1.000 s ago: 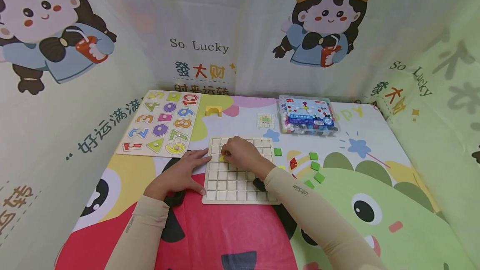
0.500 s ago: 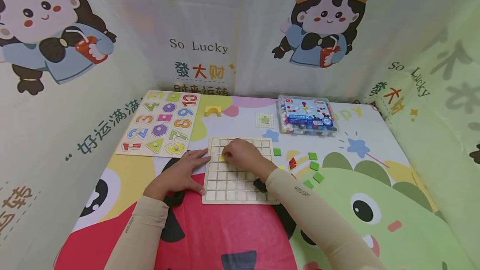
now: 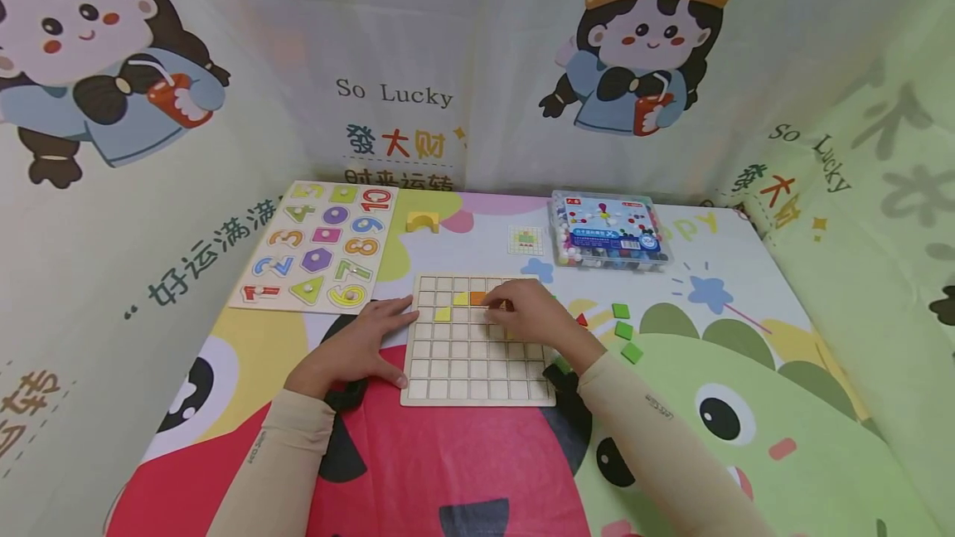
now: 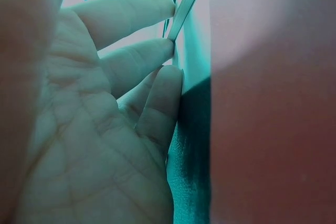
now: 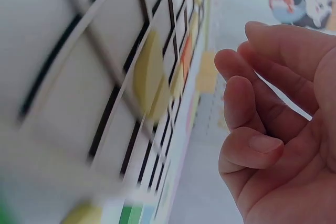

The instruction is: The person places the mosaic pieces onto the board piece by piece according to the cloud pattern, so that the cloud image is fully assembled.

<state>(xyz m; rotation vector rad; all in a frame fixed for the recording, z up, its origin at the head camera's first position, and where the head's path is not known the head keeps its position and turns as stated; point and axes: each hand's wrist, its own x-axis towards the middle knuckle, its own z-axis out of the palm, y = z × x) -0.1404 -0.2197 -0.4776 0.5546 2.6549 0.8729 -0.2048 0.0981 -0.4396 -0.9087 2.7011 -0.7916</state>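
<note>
From my right wrist camera, my right hand (image 5: 278,129) fills the right side, fingers (image 5: 247,103) loosely curled and holding nothing. The wooden grid board (image 5: 79,77) runs blurred along the left, close to the lens. I see a yellow tile (image 5: 148,74) seated in it, with an orange tile (image 5: 186,59) farther along.

number puzzle (image 3: 322,245) left of grid board (image 3: 477,355), bead box (image 3: 610,229) behind right
</note>
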